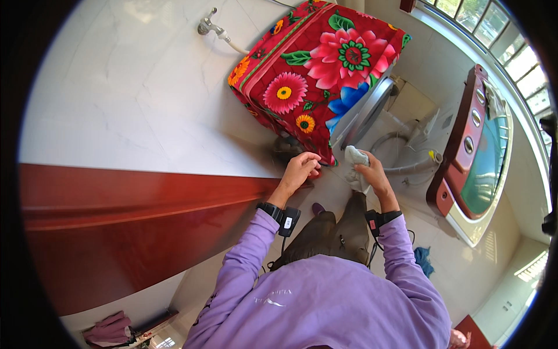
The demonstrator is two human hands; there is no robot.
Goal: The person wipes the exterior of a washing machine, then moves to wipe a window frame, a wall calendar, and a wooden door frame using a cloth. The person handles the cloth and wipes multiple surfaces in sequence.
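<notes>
My right hand (pixel 370 170) grips a crumpled pale cloth (pixel 356 168) in front of the front-loading washing machine. My left hand (pixel 301 169) is beside the low corner of the red flowered cover (pixel 296 87), its fingers loosely curled and no held object visible. Whether its fingertips touch the fabric is unclear. That cover drapes over the top of the washing machine, whose round silver-rimmed door (pixel 370 111) juts out on the right side. A small red thing (pixel 314 175) shows partly beneath my left fingers, too hidden to name.
A second washing machine with a dark red control panel (pixel 466 135) stands at right, grey hoses (pixel 407 165) beside it. A tap (pixel 210 27) feeds a hose at the wall. The red wooden door (pixel 130 227) fills the left. A blue cloth (pixel 423 261) lies on the floor.
</notes>
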